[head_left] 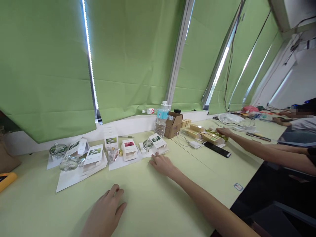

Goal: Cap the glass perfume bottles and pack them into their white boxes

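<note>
My left hand (107,210) lies flat on the pale green table (158,200) near the front edge, fingers stretched out, holding nothing. My right hand (161,163) rests further out on the table, fingers loosely spread, fingertips touching the edge of a white sheet (145,152). On that sheet stand a round glass bottle (147,144) and a small white box with a flower picture (158,141). To the left sit a white box with a red picture (129,148) and a small glass bottle with a gold cap (114,154).
More white boxes (93,156) and glass bottles (69,163) lie on sheets at left. A water bottle (161,120) and cardboard box (173,124) stand by the sill. A co-worker's arm (259,148) reaches over wooden boxes; a black phone (217,149) and charger (194,144) lie nearby.
</note>
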